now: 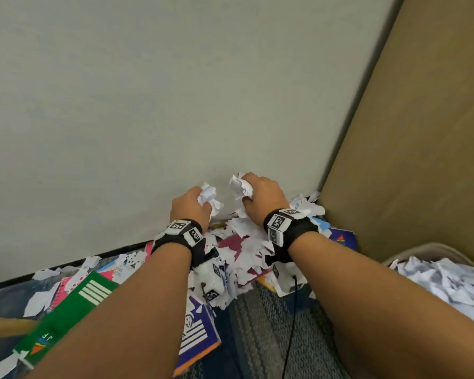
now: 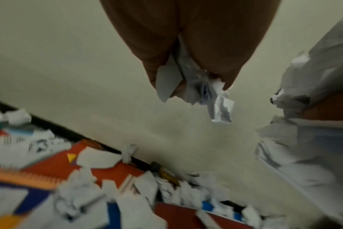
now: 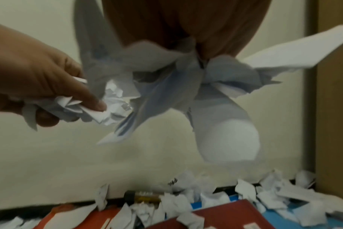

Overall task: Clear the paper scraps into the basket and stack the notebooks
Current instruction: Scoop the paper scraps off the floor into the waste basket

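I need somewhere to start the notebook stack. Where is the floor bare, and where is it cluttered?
Bare carpet shows between the purple notebook and the right forearm, in front of the scrap pile. Along the wall it is crowded: scraps cover the maroon notebook and surround the green notebook. The basket on the right already holds paper.

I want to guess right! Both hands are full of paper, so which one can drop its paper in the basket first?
Probably the right hand. The basket sits at the right edge, nearer that hand, while the left hand would have to cross over. Both grip paper scraps.
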`<action>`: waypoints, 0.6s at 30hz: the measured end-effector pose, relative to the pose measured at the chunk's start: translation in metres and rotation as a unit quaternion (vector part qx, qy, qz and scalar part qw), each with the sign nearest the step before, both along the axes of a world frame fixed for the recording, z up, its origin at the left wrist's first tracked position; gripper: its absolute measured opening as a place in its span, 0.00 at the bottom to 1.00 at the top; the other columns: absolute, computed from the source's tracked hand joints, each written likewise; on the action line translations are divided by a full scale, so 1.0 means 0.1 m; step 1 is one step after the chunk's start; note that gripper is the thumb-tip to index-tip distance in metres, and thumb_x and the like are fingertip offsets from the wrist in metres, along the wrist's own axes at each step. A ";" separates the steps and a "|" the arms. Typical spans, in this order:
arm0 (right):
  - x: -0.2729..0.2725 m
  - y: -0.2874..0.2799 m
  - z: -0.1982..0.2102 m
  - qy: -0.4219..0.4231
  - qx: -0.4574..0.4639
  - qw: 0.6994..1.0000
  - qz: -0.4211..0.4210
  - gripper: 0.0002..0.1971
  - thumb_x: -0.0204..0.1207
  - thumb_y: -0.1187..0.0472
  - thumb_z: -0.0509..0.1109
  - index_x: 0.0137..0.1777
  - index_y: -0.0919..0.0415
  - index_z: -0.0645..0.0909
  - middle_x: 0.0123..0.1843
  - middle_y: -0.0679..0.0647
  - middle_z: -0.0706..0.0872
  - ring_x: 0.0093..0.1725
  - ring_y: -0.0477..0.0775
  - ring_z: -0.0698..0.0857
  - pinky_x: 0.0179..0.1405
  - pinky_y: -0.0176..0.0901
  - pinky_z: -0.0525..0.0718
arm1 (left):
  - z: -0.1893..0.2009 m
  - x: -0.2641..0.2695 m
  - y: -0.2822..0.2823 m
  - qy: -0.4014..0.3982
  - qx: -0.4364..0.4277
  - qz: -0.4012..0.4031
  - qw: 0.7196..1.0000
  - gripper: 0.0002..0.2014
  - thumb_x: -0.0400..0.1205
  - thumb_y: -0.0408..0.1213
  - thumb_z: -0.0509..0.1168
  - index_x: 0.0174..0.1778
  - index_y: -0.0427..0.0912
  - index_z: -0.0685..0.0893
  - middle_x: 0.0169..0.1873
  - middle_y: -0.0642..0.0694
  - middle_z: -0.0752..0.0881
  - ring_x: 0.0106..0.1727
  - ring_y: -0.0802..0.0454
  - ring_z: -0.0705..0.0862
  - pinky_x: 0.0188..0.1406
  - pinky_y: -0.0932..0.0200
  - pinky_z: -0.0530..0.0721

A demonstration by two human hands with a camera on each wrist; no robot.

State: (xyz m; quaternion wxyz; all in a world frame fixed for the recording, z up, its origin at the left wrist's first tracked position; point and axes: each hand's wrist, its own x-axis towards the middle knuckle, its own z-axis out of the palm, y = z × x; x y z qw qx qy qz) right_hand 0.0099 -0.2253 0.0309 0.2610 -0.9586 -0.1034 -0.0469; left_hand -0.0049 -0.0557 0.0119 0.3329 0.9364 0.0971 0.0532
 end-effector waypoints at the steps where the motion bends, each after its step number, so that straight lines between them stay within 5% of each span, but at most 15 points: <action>1: -0.02 -0.05 0.09 -0.002 0.001 1.000 -0.006 0.19 0.75 0.65 0.67 0.66 0.55 0.78 0.51 0.62 0.84 0.50 0.65 0.83 0.40 0.43 0.74 | 0.05 -0.02 -0.09 0.002 -0.006 0.004 1.000 0.11 0.81 0.36 0.61 0.56 0.41 0.83 0.48 0.38 0.86 0.39 0.43 0.78 0.39 0.59 0.73; 5: -0.15 -0.31 0.43 -0.018 0.040 0.999 -0.031 0.17 0.74 0.66 0.66 0.62 0.55 0.79 0.48 0.62 0.86 0.48 0.65 0.83 0.45 0.49 0.82 | 0.29 -0.08 -0.42 -0.025 -0.034 -0.049 0.998 0.05 0.80 0.35 0.60 0.46 0.43 0.81 0.40 0.42 0.85 0.41 0.41 0.83 0.32 0.62 0.72; 7: -0.21 -0.47 0.58 -0.026 0.079 0.995 -0.049 0.14 0.74 0.66 0.65 0.58 0.55 0.80 0.46 0.59 0.87 0.44 0.62 0.82 0.41 0.45 0.79 | 0.43 -0.10 -0.52 -0.056 -0.033 -0.087 0.994 0.02 0.80 0.35 0.62 0.42 0.43 0.79 0.36 0.44 0.82 0.37 0.44 0.80 0.25 0.66 0.66; 9: -0.28 -0.63 0.70 -0.030 0.126 0.989 -0.066 0.09 0.74 0.64 0.65 0.53 0.54 0.80 0.44 0.54 0.87 0.41 0.58 0.81 0.38 0.41 0.76 | 0.53 -0.13 -0.62 -0.080 -0.031 -0.117 0.989 0.03 0.81 0.37 0.65 0.46 0.41 0.81 0.37 0.45 0.82 0.37 0.46 0.77 0.29 0.64 0.66; 13: -0.52 -0.98 0.91 -0.030 0.211 0.973 -0.093 0.05 0.74 0.62 0.66 0.48 0.58 0.81 0.40 0.51 0.87 0.35 0.55 0.84 0.34 0.47 0.85 | 0.68 -0.23 -0.87 -0.095 -0.051 -0.192 0.976 0.08 0.81 0.40 0.67 0.53 0.43 0.83 0.44 0.44 0.85 0.44 0.45 0.81 0.41 0.62 0.70; 16: -0.74 -1.25 1.03 0.005 0.283 0.954 -0.095 0.06 0.76 0.65 0.68 0.49 0.55 0.83 0.40 0.51 0.88 0.32 0.49 0.84 0.29 0.42 0.84 | 0.77 -0.31 -1.08 -0.107 -0.071 -0.235 0.963 0.09 0.81 0.43 0.67 0.52 0.43 0.84 0.45 0.45 0.87 0.46 0.47 0.83 0.38 0.61 0.71; 18: -0.90 -1.43 1.09 0.043 0.355 0.931 -0.076 0.07 0.76 0.69 0.69 0.50 0.60 0.84 0.43 0.57 0.89 0.37 0.53 0.86 0.36 0.47 0.85 | 0.82 -0.38 -1.23 -0.111 -0.088 -0.264 0.954 0.08 0.81 0.44 0.68 0.50 0.44 0.84 0.44 0.46 0.87 0.45 0.48 0.83 0.33 0.66 0.73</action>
